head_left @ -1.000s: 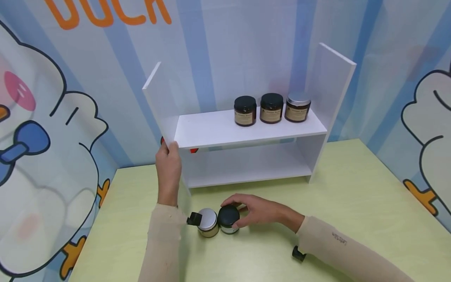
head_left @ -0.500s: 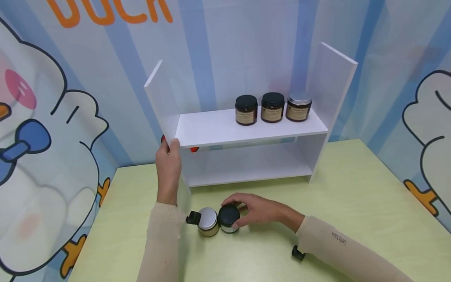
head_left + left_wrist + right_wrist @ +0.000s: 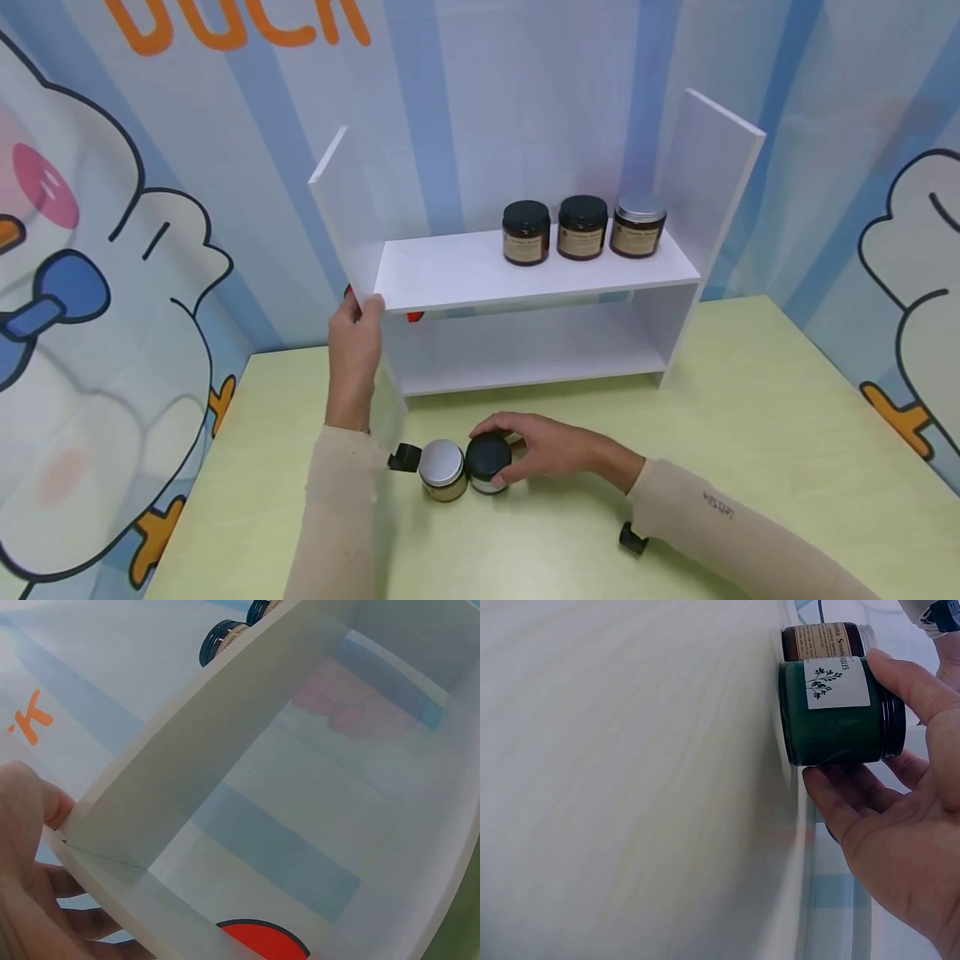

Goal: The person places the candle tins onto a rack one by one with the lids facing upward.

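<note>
In our right grip [image 3: 551, 446] we hold the green jar [image 3: 836, 716] between thumb and fingers; it stands upright on the bench [image 3: 787, 400], just beside a silver-lidded jar [image 3: 442, 468]. Our left grip [image 3: 354, 346] holds the shelf [image 3: 540, 350] by its left panel [image 3: 343, 217], thumb at the upper board [image 3: 442, 271]. Three more jars [image 3: 582, 229] stand on that board, toward its right end.

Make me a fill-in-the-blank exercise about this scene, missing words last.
The right hand holds a green jar with a ____ lid.
The brown jar beside it has a ____ lid.
On the white shelf unit, the left hand grips the ____ side panel.
Of the three jars on the upper board, ____ have black lids.
Missing words: black; silver; left; two.
</note>
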